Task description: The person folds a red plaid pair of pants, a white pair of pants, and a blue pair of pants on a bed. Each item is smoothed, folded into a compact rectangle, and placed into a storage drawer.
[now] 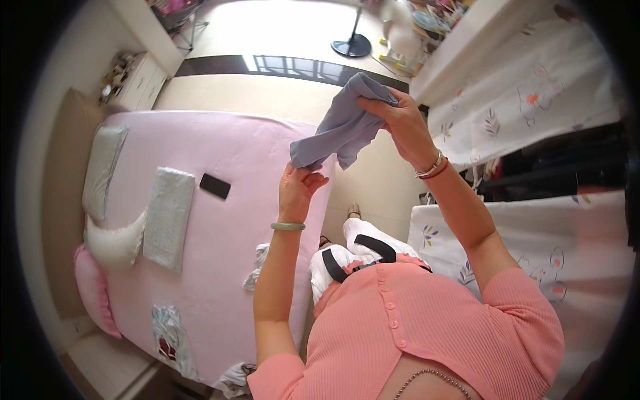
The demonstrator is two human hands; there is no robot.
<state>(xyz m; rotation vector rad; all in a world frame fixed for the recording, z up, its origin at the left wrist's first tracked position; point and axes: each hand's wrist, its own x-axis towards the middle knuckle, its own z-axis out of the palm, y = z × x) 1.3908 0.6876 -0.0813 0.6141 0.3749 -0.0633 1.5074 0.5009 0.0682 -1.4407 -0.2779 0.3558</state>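
A blue-grey garment [343, 127] hangs stretched at a slant between my two hands, out beyond the bed's right edge. Its exact kind is hard to make out, as it is folded and partly bunched. My right hand [399, 123] grips its upper right end, thumb on top. At the lower left end, my left hand [301, 190] pinches the cloth's edge, with the other fingers curled. A green bangle [288, 227] circles my left wrist.
To the left is a bed with a pink sheet [233, 280], bearing a black phone [215, 187], a folded white towel [169, 217], pillows and folded clothes [175, 340]. White patterned curtains [520, 100] hang on the right. A black round stand base [351, 45] stands farther off.
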